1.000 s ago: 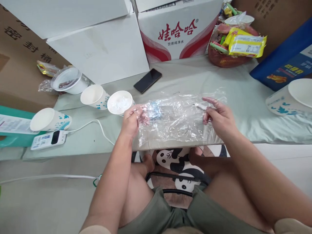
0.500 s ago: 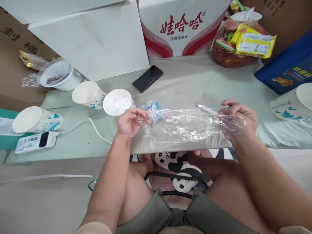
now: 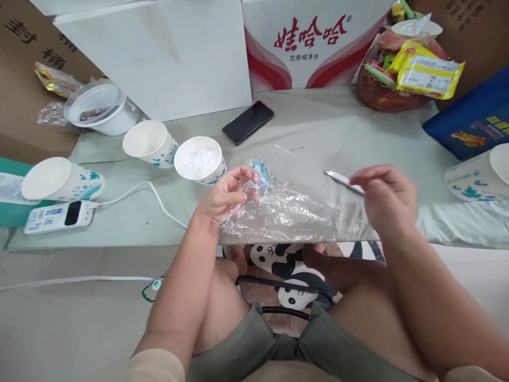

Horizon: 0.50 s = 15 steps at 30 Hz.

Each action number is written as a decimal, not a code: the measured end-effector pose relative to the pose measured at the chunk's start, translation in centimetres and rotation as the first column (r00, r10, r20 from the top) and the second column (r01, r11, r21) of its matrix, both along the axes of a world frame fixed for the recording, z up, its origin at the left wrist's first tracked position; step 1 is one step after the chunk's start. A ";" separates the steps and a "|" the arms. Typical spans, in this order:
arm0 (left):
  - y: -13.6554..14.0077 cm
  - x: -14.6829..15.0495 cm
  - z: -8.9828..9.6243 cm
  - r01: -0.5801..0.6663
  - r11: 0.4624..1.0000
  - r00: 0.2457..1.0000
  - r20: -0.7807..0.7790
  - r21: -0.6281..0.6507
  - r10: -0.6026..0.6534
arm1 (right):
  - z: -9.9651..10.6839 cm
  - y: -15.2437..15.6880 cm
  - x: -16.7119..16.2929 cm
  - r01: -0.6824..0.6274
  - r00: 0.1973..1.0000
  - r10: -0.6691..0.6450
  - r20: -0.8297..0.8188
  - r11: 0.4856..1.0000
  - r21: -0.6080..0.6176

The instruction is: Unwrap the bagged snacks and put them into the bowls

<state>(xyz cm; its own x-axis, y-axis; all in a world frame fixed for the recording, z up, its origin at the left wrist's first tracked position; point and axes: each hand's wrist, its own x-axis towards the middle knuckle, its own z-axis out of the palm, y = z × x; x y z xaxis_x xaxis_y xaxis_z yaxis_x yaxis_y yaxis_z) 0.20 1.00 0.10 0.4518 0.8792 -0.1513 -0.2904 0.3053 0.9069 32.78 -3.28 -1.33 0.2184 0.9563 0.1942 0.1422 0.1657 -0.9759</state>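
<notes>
My left hand point(image 3: 230, 197) pinches the left end of a clear, crinkled plastic wrapper point(image 3: 294, 215), which trails right along the table's front edge. Just behind those fingers is a crumpled blue-and-clear wrapper point(image 3: 260, 176). To the right, my right hand point(image 3: 389, 199) is closed, its thumb against curled fingers; whatever may be between them is hidden. Its fingertips overlap the near end of a slim white and silver tool point(image 3: 342, 180) on the cloth, whose exact kind is unclear. A paper cup point(image 3: 217, 172) containing clear plastic stands beyond my left hand.
A black phone point(image 3: 248, 122) lies behind the wrappers. Two more paper cups point(image 3: 149, 143) stand left, by a white power bank point(image 3: 59, 217) with a cable. At right are a paper cup point(image 3: 469, 183), a blue bag point(image 3: 469, 111) and a snack-filled basket point(image 3: 392, 93). Boxes point(image 3: 318, 48) line the back.
My right hand has let go of the plastic wrapper's right end, which has dropped to the table's edge. My left hand keeps its end. The view has shifted slightly.
</notes>
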 end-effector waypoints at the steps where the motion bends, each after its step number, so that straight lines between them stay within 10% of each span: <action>1: 0.0 0.1 0.0 0.040 0.999 0.999 0.017 -0.008 -0.040 | 0.4 -0.2 -0.8 -0.126 0.992 0.126 -0.002 0.991 -0.038; 6: 0.2 0.5 -0.5 0.266 0.964 0.964 0.015 -0.028 -0.265 | 1.6 -0.5 -5.2 -0.652 0.755 0.655 -0.037 0.741 -0.161; 10: 0.1 0.7 -0.2 0.257 0.963 0.966 0.007 -0.081 -0.257 | 1.9 -0.7 -7.2 -0.781 0.550 0.833 -0.056 0.489 -0.389; 12: -0.1 0.9 0.2 0.124 0.987 0.990 0.080 -0.106 -0.115 | 1.9 -0.7 -7.4 -0.760 0.586 0.802 -0.111 0.497 -0.420; 15: -0.7 1.9 0.3 -0.001 0.990 0.988 0.153 -0.139 0.023 | 1.9 -0.6 -7.1 -0.603 0.795 0.583 -0.171 0.723 -0.339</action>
<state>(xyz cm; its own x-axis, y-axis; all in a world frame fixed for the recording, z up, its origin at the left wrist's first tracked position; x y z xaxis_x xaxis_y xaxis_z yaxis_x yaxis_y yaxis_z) 2.05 0.31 0.41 0.4687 0.8602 -0.2011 -0.4274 0.4200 0.8006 25.65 -3.89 0.56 -0.4171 0.8906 -0.1815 0.0854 -0.1604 -0.9834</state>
